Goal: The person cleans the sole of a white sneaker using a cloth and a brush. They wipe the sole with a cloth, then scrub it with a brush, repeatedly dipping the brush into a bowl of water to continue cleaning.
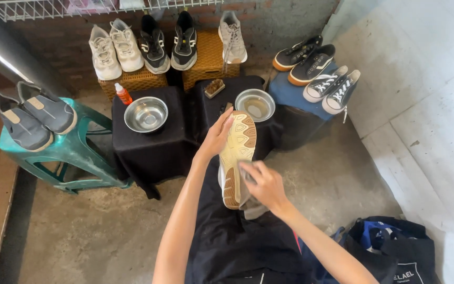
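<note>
A sneaker (237, 152) with a cream and tan sole is turned sole-up in front of me. My left hand (215, 135) grips its toe end from the left side. My right hand (265, 185) presses a grey cloth (249, 202) against the heel part of the sole. Both of my forearms reach in from the bottom of the view, over my dark lap.
Two steel bowls (146, 114) (255, 104), an orange bottle (123, 94) and a brush (214, 88) sit on black-draped stands. Sneaker pairs line wicker boxes (142, 80), a blue stool (295, 93) and a green stool (74, 148). A dark bag (395, 252) lies at lower right.
</note>
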